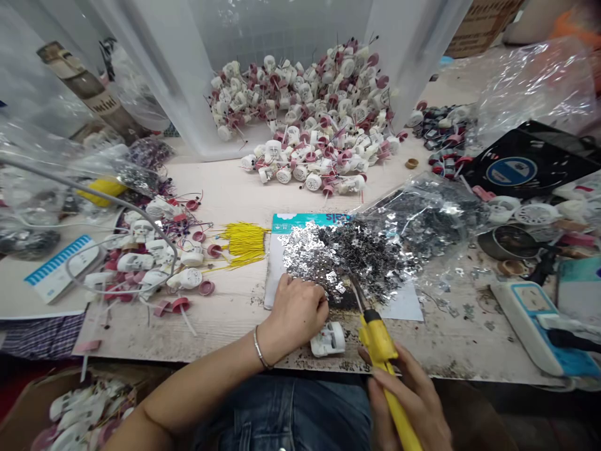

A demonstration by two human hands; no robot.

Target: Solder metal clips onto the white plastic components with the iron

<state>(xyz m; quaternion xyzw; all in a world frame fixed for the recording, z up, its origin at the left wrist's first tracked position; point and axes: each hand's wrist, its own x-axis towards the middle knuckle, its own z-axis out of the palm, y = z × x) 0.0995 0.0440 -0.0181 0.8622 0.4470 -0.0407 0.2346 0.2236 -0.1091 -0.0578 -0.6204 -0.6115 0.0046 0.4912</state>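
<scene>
My right hand (pixel 408 391) is wrapped round the yellow handle of a soldering iron (pixel 378 338). The iron's metal tip points up and away, at the near edge of a heap of small silver and dark metal pieces (pixel 361 250). My left hand (pixel 300 313) is closed beside the same heap, fingers curled; whatever they hold is hidden. Just below its fingertips a white plastic part with a round end (pixel 328 340) lies near the table's front edge. Under the heap is a white and teal sheet (pixel 404 307). Yellow wires (pixel 246 244) lie in a bundle to the left.
A translucent bin (pixel 178 106) at the back spills white and pink parts (pixel 314 156) onto the table. More such parts (pixel 141 260) lie at left, crossed by a grey cable (pixel 94 188). On the right are a plastic bag (pixel 422 207), a black fan (pixel 521 163) and a power strip (pixel 530 319).
</scene>
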